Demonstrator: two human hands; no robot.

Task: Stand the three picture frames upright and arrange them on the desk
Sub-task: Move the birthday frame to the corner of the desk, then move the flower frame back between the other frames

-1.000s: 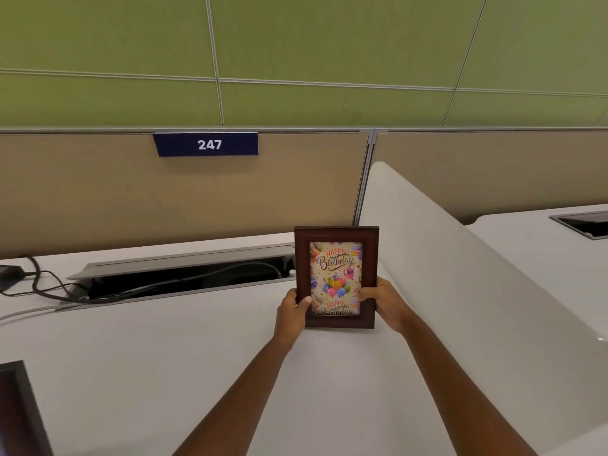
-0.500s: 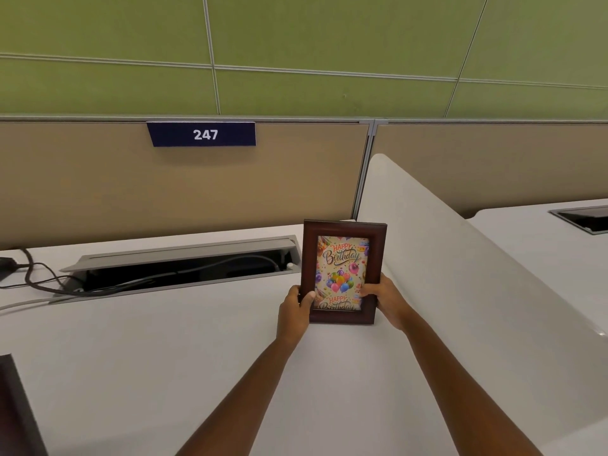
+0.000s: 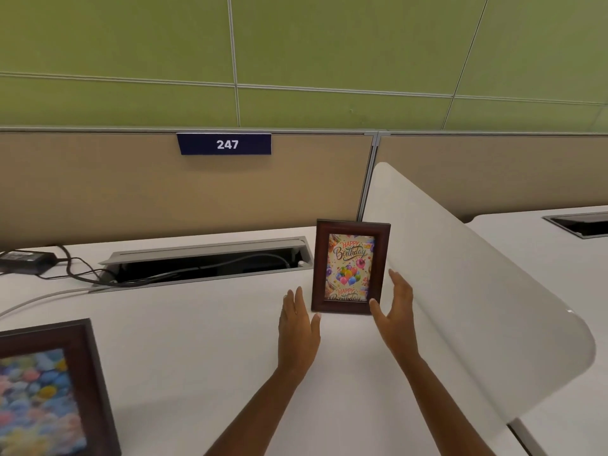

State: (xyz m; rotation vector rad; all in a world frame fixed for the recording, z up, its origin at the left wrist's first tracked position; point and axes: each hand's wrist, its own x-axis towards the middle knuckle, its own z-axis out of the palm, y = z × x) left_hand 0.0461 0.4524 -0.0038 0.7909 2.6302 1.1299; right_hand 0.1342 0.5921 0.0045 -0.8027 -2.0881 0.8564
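A small dark wooden picture frame point(image 3: 351, 266) with a "Happy Birthday" balloon card stands upright on the white desk point(image 3: 197, 340), close to the white side divider. My left hand point(image 3: 297, 327) is just left of and below it, fingers apart, off the frame. My right hand point(image 3: 394, 311) hovers at its right lower edge, open; the thumb tip is very near the frame's corner. A second, larger dark frame point(image 3: 49, 390) with a colourful picture sits at the lower left, cut off by the picture edge. A third frame is not in view.
A white curved divider point(image 3: 460, 291) rises right of the frame. Behind it, an open cable tray point(image 3: 204, 264) holds cables. A black power adapter point(image 3: 26, 260) and cords lie at far left. A beige partition carries a "247" sign point(image 3: 225, 144).
Both hands held the birthday frame by its lower sides; now they have let go and drawn back. The frame stands by itself. My view dropped, showing the larger frame at lower left.
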